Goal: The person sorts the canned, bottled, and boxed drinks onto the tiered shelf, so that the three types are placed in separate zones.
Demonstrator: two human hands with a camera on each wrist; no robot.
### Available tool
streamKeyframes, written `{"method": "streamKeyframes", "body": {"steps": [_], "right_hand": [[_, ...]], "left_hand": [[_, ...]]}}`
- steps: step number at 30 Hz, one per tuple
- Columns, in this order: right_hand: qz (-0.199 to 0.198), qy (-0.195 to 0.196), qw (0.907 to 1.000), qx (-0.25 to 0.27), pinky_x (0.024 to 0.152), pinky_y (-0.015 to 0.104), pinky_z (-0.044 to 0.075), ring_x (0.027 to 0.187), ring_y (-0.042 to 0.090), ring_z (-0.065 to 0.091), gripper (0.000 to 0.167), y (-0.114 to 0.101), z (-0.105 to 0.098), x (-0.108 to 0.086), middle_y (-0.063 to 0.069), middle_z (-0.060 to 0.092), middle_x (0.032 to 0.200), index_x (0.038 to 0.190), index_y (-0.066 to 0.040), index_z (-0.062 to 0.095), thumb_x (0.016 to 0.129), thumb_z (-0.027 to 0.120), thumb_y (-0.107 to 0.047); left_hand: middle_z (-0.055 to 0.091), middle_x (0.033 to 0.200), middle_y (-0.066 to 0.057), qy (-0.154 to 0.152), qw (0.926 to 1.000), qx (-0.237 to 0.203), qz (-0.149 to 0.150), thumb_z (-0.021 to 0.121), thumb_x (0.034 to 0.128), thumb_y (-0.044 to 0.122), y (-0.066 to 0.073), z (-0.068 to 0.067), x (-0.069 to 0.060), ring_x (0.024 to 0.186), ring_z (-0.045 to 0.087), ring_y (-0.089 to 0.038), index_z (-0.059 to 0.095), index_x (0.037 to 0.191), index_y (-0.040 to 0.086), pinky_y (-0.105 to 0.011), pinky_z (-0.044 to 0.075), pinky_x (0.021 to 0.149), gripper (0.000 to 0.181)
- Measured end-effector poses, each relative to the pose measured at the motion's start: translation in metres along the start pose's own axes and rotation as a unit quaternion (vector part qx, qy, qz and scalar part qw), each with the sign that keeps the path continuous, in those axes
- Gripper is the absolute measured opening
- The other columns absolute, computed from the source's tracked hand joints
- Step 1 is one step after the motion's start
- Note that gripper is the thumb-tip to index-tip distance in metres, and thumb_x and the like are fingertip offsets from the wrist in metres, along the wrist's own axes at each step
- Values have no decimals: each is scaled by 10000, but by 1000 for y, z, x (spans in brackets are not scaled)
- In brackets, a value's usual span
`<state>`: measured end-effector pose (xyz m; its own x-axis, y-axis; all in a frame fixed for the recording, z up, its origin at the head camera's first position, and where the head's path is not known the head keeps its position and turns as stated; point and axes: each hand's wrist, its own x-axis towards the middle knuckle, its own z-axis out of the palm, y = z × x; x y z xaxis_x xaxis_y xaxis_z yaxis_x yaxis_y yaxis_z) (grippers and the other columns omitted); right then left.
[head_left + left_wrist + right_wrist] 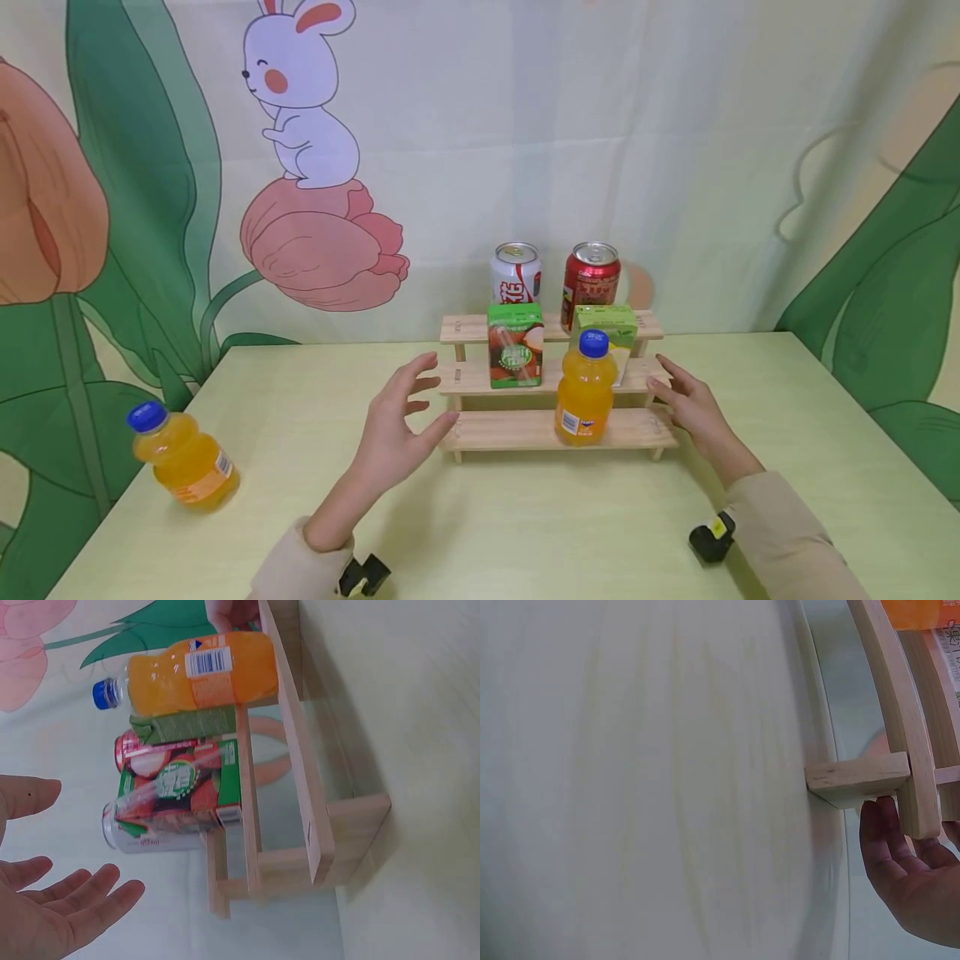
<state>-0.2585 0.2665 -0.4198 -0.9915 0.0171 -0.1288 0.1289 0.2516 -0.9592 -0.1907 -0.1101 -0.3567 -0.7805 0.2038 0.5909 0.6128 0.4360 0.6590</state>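
A three-step wooden rack (pixel 498 429) stands between my hands. My left hand (pixel 390 429) is beside its left end, fingers spread and holding nothing; a gap separates it from the rack in the left wrist view. At the right end is my right hand (pixel 701 417), with fingertips by the lowest plank and leg in the right wrist view; firm contact is unclear. An orange drink bottle (pixel 583 400) stands on the bottom step. The middle step carries a green-topped juice carton (pixel 515 346) and a light-green carton (pixel 618 321), partly hidden by the bottle.
On the top step stand a white can (pixel 516 271) and a red can (pixel 592 275). Another orange drink bottle (pixel 187 458) stands at the table's left side. A printed curtain (pixel 450 167) hangs behind the table (pixel 547 533).
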Motion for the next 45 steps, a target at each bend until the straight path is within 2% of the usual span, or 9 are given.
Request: {"method": "streamKeyframes", "body": {"steps": [6, 10, 16, 26, 33, 40, 45], "right_hand": [[29, 5, 10000, -8, 986, 614, 220, 1338, 398, 109, 670, 0, 0, 0, 237, 37, 1482, 1466, -167, 97, 941, 472, -346], [38, 3, 10000, -13, 985, 615, 223, 1329, 404, 147, 671, 0, 0, 0, 239, 36, 1481, 1467, -171, 94, 941, 471, -349], [32, -8, 10000, -6, 985, 616, 220, 1338, 396, 113, 665, 1, 0, 1, 236, 16, 1482, 1466, -173, 95, 943, 469, -343], [15, -31, 10000, -9, 987, 617, 215, 1343, 388, 95, 669, 1, 0, 1, 224, 6, 1487, 1466, -173, 93, 942, 470, -346], [15, -38, 10000, -5, 986, 617, 217, 1332, 398, 144, 670, 1, 0, 0, 226, 19, 1487, 1467, -166, 91, 943, 468, -346], [-17, -26, 10000, 6, 988, 617, 218, 1329, 396, 154, 672, 0, 0, 0, 238, 39, 1481, 1466, -163, 96, 941, 471, -350], [-23, -12, 10000, -20, 991, 611, 229, 1329, 394, 156, 677, 0, 0, 0, 253, 50, 1476, 1465, -162, 100, 938, 477, -355]], "left_hand": [[520, 1212, -158, 235, 9997, -58, -68, 732, 729, -11, -8, -12, 2, 1008, 585, -296, 440, 1299, 41, -406, 530, 738, 643], [514, 1225, -162, 343, 9990, -8, -273, 737, 722, -16, -14, -17, 4, 1013, 583, -294, 434, 1302, 30, -416, 526, 748, 656], [496, 1244, -172, 441, 9970, 51, -629, 738, 716, -27, -21, -23, 4, 1018, 579, -305, 409, 1316, 18, -443, 518, 759, 685], [499, 1235, -174, 537, 9942, 100, -929, 727, 724, -29, -27, -29, 3, 1022, 577, -307, 401, 1319, 12, -411, 520, 766, 680], [483, 1256, -177, 594, 9901, 80, -1270, 727, 730, -21, -37, -35, 2, 1044, 562, -314, 384, 1333, 13, -455, 503, 791, 695], [459, 1283, -153, 560, 9807, -105, -1872, 708, 762, 4, -41, -45, -2, 1084, 537, -306, 361, 1349, 38, -448, 487, 831, 683], [468, 1270, -148, 746, 9788, -135, -1901, 708, 760, -1, -48, -53, -8, 1070, 547, -298, 365, 1344, 35, -423, 495, 820, 678]]}}
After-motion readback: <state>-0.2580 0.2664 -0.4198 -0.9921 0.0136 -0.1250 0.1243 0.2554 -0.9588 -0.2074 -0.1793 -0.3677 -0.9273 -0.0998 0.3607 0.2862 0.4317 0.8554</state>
